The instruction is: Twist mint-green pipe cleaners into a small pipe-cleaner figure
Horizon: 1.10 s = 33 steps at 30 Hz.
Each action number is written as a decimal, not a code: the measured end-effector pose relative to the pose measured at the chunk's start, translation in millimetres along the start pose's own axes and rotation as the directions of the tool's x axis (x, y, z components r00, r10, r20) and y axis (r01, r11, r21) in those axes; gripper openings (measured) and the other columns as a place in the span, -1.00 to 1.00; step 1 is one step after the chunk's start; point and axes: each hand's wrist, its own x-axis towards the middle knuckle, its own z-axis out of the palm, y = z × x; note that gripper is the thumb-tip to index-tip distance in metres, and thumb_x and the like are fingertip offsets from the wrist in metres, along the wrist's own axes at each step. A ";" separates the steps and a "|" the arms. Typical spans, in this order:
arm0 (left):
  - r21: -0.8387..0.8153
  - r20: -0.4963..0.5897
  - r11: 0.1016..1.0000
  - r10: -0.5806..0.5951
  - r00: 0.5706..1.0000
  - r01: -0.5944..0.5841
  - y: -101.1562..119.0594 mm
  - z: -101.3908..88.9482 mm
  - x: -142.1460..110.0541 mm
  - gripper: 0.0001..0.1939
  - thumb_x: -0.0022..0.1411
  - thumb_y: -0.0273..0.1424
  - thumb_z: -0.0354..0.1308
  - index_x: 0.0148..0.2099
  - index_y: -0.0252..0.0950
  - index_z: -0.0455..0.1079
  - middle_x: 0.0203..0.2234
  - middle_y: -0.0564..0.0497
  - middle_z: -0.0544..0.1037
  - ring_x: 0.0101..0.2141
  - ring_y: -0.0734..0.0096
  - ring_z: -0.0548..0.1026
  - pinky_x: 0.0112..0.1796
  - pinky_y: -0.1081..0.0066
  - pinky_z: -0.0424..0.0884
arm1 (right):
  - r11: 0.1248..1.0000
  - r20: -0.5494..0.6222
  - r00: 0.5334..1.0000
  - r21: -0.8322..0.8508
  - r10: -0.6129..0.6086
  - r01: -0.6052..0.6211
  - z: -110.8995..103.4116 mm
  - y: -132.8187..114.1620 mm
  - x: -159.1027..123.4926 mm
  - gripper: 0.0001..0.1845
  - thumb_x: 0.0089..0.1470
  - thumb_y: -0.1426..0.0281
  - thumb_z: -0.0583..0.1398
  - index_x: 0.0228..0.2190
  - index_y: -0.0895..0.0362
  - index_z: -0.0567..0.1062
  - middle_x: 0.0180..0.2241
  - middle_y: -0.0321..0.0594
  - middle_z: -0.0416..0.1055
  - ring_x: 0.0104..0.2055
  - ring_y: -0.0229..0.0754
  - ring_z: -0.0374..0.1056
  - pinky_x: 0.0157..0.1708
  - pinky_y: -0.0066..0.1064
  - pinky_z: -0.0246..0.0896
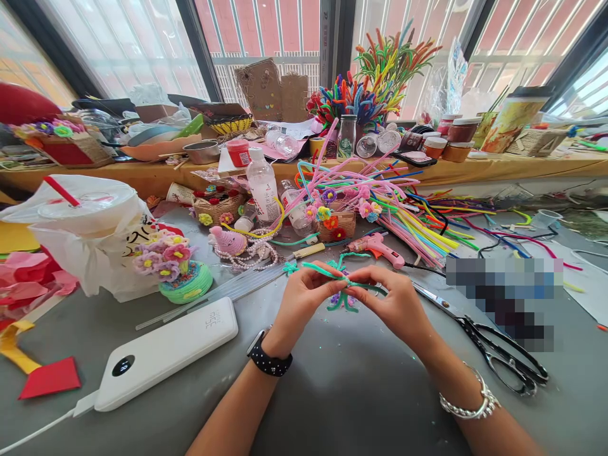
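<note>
Green pipe cleaners (pixel 315 268) were held up between the hands, above the worktop (pixel 332 392), near the middle of the head view. The left hand (pixel 300 299), with a watch (pixel 274 359) at its wrist, pinched them between thumb and fingertips; the right hand (pixel 403 309), wearing a bracelet (pixel 487 401), pinched them just beside it, its thumb and forefinger nearly together. By their look they were very light, with soft pile likely over a thin wire core, so they should have bent easily and held the bend. They seemed unlikely to slip or break, though hard squeezing could have flattened the pile and a bare end might have pricked. The best hold looked to be a light fingertip pinch close to where they met, leaving the tips free. A purple-and-green piece (pixel 338 299) showed partly behind the hands, its form unclear.

The worktop was grey, smooth-looking and dotted with specks. Beyond the hands lay a pink glue gun (pixel 377 247) and loose stems (pixel 418 234); scissors (pixel 468 324) lay to the right, a power bank (pixel 173 351) to the left. Farther back ran a crowded ledge (pixel 289 170), below bright windows (pixel 266 25).
</note>
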 end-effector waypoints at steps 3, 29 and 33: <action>-0.015 0.005 1.000 -0.020 1.000 0.020 0.7 -0.2 0.7 -0.88 -0.12 -0.44 0.28 -0.46 -0.35 0.43 -0.53 0.05 0.49 -0.47 0.49 0.42 -0.43 0.52 0.31 | 0.999 0.003 1.000 -0.038 -0.007 0.007 0.5 0.0 0.3 -0.89 -0.05 0.36 0.20 -0.41 0.12 0.46 -0.45 -0.28 0.45 -0.40 -0.24 0.34 -0.40 -0.45 0.22; -0.093 -0.080 0.995 -0.052 0.995 0.045 -5.8 0.4 2.7 -0.89 -0.14 -0.44 0.28 -0.50 -0.33 0.42 -0.57 0.09 0.46 -0.50 0.55 0.39 -0.44 0.54 0.28 | 0.704 -0.055 0.835 -0.570 -0.548 0.424 11.2 3.2 -4.6 -0.84 -0.03 0.47 0.17 -0.32 0.14 0.42 -0.40 -0.17 0.40 -0.32 -0.14 0.27 -0.31 -0.29 0.21; -0.082 -0.089 0.995 -0.059 0.994 0.052 -6.1 1.7 1.5 -0.88 -0.17 -0.45 0.29 -0.51 -0.32 0.40 -0.55 0.08 0.49 -0.48 0.52 0.41 -0.42 0.54 0.29 | 0.643 -0.026 0.786 -0.593 -0.618 0.485 14.6 2.8 -7.1 -0.90 -0.05 0.50 0.18 -0.40 0.13 0.43 -0.45 -0.21 0.42 -0.38 -0.18 0.26 -0.37 -0.34 0.19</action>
